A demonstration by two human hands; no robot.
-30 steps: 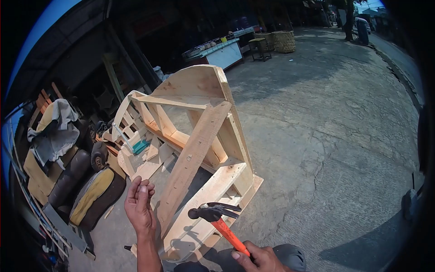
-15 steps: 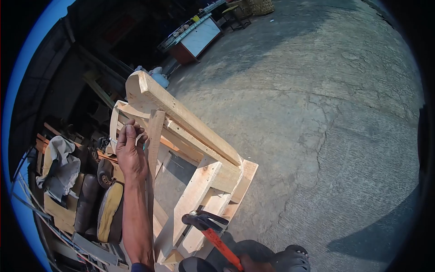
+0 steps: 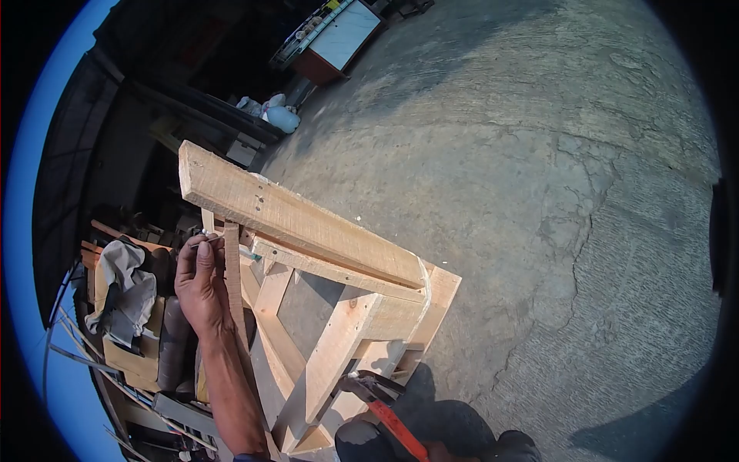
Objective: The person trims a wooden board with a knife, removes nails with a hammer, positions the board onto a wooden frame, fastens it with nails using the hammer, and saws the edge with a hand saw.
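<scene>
My left hand [image 3: 202, 289] is raised beside a thin upright wooden strip [image 3: 234, 269], fingertips pinched on what looks like a thin nail [image 3: 205, 242]. Its fingers are closed, partly hiding that small piece. At the lower edge, my right hand [image 3: 440, 453] is wrapped round the red handle of a claw hammer [image 3: 394, 422], mostly out of view. The hammer's dark head hangs beside the lower boards of a raw wooden frame [image 3: 339, 346]. A thick top rail [image 3: 300, 212] with several small dark marks slopes across that frame, close to my left hand.
Left of the frame lie a grey cloth [image 3: 123, 289] and stacked padded pieces [image 3: 173, 339]. Rough concrete floor [image 3: 477, 231] stretches to the right. A white-fronted counter [image 3: 339, 38] and pale blue bags [image 3: 281, 115] stand at the back. My knee [image 3: 358, 440] is near the frame's bottom.
The wooden frame has tilted or turned in view, its top rail now showing a broad side face. My left hand appears slightly lower and further left; the hammer has shifted slightly right and down.
</scene>
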